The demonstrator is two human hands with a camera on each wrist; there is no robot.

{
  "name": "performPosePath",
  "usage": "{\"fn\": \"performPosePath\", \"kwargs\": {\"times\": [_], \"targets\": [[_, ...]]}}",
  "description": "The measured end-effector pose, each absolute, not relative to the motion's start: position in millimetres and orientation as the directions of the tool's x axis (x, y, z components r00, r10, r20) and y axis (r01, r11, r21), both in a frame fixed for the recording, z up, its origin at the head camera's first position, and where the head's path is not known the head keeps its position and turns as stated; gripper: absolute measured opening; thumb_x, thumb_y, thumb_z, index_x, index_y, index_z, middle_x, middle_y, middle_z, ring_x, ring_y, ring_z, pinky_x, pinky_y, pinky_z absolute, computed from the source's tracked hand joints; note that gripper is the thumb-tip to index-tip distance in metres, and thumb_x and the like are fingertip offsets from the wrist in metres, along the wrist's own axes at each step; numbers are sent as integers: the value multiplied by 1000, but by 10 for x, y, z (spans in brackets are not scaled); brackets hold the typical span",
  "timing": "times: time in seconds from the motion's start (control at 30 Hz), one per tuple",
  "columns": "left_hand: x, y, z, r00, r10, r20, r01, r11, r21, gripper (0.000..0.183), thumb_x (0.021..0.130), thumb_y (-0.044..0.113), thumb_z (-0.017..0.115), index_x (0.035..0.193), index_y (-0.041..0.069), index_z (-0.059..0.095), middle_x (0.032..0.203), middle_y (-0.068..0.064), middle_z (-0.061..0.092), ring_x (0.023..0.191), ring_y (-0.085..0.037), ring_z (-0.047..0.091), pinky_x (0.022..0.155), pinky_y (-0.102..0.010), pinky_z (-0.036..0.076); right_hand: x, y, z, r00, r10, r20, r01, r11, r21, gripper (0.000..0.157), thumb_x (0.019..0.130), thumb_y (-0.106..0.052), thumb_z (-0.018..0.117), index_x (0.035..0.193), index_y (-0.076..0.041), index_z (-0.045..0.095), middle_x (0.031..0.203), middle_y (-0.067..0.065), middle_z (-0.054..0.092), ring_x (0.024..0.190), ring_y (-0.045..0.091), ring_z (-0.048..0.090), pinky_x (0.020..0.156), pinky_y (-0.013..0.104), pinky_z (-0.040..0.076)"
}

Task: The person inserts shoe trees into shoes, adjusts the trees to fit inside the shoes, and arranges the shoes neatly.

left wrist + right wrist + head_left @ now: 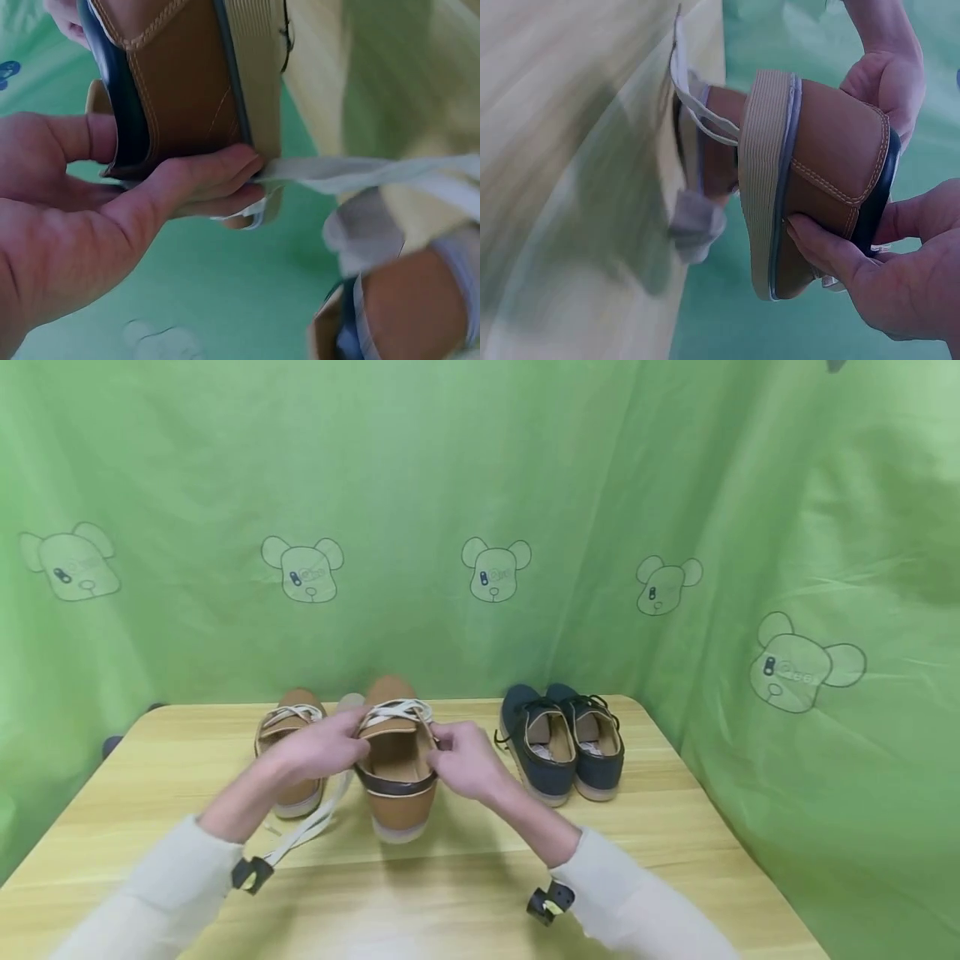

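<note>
A brown lace-up shoe (401,810) with a pale sole is held above the table, its heel toward me. My left hand (330,747) grips its left side near the collar, thumb inside the opening in the left wrist view. On the opposite side, my right hand (468,760) pinches the collar edge; in the right wrist view its fingers (829,244) lie along the brown side. A long white lace (318,822) trails below my left hand. The matching brown shoe (300,797) stands on the table to the left, partly hidden by my left forearm.
Two dark navy shoes (551,772) stand side by side at the table's back right. A grey rounded piece (694,225) shows near the other brown shoe. The wooden table (675,868) ends at a green curtain (420,460) behind and at the right.
</note>
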State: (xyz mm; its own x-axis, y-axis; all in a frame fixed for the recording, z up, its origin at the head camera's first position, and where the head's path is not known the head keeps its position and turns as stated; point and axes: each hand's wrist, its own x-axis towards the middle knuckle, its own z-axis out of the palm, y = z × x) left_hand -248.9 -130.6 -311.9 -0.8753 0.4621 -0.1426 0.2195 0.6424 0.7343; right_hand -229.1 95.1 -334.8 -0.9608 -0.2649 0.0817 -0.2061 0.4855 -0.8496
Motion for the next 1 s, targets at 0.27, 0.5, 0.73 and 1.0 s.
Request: {"fn": "performPosePath", "kwargs": {"times": [0.27, 0.5, 0.73, 1.0], "targets": [[-2780, -930, -3566, -918, 360, -164, 42, 501, 865, 81, 83, -5, 51, 160, 1, 24, 155, -27, 38, 107, -32, 55, 78, -36, 51, -2447, 1190, -3634, -982, -179, 55, -142, 516, -845, 54, 85, 5, 55, 139, 1, 58, 124, 23, 69, 48, 4, 36, 48, 20, 35], [-2825, -749, -3835, -928, 343, -144, 2, 392, 920, 78, 84, -9, 49, 158, -4, 24, 149, -27, 45, 84, -23, 55, 81, -40, 53, -2473, 1303, -3858, -989, -147, -6, -68, 493, -867, 56, 88, 4, 55, 144, 3, 51, 143, 25, 55, 42, 5, 27, 40, 19, 28], [-2821, -690, -3998, -934, 312, -174, -52, 362, 931, 77, 85, -8, 49, 158, 1, 28, 142, -21, 54, 77, -16, 52, 70, -29, 47, -2493, 1336, -4032, -993, -120, 9, -66, 487, -871, 55, 86, 4, 56, 140, 4, 54, 138, 27, 58, 44, 6, 28, 42, 19, 30], [-2812, -694, -4064, -926, 330, -182, -73, 318, 945, 74, 86, -3, 52, 157, -1, 30, 64, 3, 44, 51, -7, 36, 51, -23, 33, -2519, 1386, -4125, -993, -121, -8, -55, 503, -863, 58, 85, 3, 56, 142, 3, 53, 120, 24, 71, 46, 7, 34, 45, 21, 32]]}}
